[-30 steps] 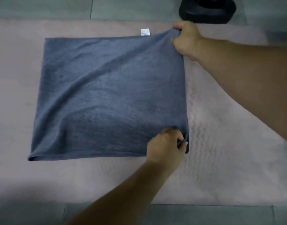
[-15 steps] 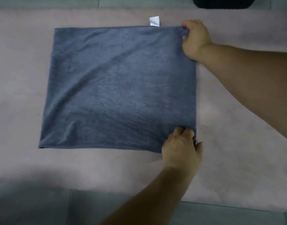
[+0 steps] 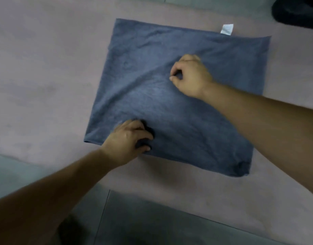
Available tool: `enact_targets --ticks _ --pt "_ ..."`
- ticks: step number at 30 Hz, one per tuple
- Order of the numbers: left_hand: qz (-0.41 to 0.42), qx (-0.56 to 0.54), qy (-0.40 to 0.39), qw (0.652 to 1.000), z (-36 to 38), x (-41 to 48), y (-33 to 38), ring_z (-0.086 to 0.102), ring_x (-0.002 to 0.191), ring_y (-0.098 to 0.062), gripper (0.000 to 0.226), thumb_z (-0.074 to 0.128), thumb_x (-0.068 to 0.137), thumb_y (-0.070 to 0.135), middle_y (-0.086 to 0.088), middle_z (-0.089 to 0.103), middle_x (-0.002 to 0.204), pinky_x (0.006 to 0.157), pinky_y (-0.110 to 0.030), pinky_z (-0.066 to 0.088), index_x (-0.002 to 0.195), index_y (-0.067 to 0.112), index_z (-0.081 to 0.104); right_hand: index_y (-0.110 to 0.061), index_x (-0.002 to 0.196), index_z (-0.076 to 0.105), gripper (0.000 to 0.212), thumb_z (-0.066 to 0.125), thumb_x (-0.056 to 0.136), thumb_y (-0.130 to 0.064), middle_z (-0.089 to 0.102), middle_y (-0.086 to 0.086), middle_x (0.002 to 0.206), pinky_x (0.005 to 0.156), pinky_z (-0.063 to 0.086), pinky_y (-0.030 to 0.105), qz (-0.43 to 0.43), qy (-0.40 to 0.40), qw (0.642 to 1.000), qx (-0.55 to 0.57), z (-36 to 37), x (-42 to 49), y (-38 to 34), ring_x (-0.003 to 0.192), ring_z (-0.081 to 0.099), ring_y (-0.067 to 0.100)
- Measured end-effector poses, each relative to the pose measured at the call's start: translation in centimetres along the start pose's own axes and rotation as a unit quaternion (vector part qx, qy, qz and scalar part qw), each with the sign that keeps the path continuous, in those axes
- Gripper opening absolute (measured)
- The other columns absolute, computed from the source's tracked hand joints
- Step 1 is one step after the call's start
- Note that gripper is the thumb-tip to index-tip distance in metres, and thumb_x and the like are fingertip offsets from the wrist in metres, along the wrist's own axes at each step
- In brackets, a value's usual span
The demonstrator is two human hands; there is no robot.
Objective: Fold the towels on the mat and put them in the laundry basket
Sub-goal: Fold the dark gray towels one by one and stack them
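Blue-grey towel [image 3: 196,124] lies flat on pink mat [image 3: 46,76], white tag [image 3: 227,29] at far edge. L hand [image 3: 129,138] grips fabric nr front-left corner; R hand [image 3: 191,76] pinches cloth mid-towel, creases running from it. Dark object [image 3: 297,13] top right, partly out of view.

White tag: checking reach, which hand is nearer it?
Right. The right hand pinches the middle of the towel, below the white tag; the left hand grips its near edge.
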State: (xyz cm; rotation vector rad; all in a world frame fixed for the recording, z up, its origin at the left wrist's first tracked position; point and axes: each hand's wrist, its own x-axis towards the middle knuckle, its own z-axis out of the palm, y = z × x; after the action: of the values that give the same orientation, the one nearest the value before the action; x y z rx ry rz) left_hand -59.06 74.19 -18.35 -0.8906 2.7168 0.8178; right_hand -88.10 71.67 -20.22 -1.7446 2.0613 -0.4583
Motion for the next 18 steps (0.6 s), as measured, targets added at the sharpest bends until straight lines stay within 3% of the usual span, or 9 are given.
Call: enact_targets --ticks 4,6,9,14,18 --pt "0.096 -0.026 -0.016 0.995 -0.2 0.6 -1.9 0.059 0.093 -0.017 0.029 0.072 0.074 0.049 0.006 0.061 0.101 0.081 -0.043 0.052 0.094 0.028 0.075 -0.021 0.087 0.067 0.018 0.063 0.081 -0.038 0.057 0.002 0.100 0.086 0.048 0.040 0.016 0.040 0.999 0.014 1.0 -2.8 -2.5 0.097 0.057 0.025" --pt "0.135 -0.046 -0.024 0.989 -0.3 0.5 -2.8 0.057 0.093 -0.016 0.023 0.076 0.075 0.044 0.006 0.060 0.101 0.082 -0.040 0.051 0.091 0.028 0.076 -0.019 0.084 0.068 0.016 0.068 0.083 -0.035 0.056 -0.001 0.090 0.076 0.050 0.036 -0.015 -0.020 0.998 0.050 1.5 -7.0 -3.9 0.084 0.057 0.019" --pt "0.169 -0.057 -0.023 0.984 -0.5 0.4 -3.4 0.058 0.093 -0.017 0.019 0.077 0.076 0.037 0.002 0.061 0.099 0.083 -0.034 0.049 0.090 0.025 0.079 -0.020 0.081 0.071 0.016 0.075 0.083 -0.035 0.057 -0.004 0.085 0.072 0.045 0.031 -0.042 -0.140 0.989 0.030 2.6 -13.0 -5.2 0.080 0.056 0.018" --pt "0.194 -0.029 -0.021 0.980 -0.3 0.7 -3.4 0.061 0.088 -0.019 0.017 0.070 0.083 0.039 0.003 0.064 0.092 0.076 -0.035 0.051 0.087 0.026 0.079 -0.021 0.081 0.072 0.023 0.081 0.075 -0.041 0.054 -0.004 0.087 0.073 0.042 0.034 -0.057 -0.107 0.992 0.013 4.4 -18.0 -5.3 0.079 0.052 0.018" --pt "0.186 -0.036 -0.038 0.981 -0.7 1.2 -3.4 0.060 0.085 -0.015 0.022 0.063 0.083 0.045 0.007 0.064 0.088 0.075 -0.026 0.046 0.084 0.029 0.079 -0.022 0.085 0.072 0.022 0.079 0.077 -0.041 0.052 -0.005 0.091 0.078 0.040 0.033 -0.034 -0.083 0.996 0.000 5.0 -18.9 -5.8 0.085 0.051 0.017"
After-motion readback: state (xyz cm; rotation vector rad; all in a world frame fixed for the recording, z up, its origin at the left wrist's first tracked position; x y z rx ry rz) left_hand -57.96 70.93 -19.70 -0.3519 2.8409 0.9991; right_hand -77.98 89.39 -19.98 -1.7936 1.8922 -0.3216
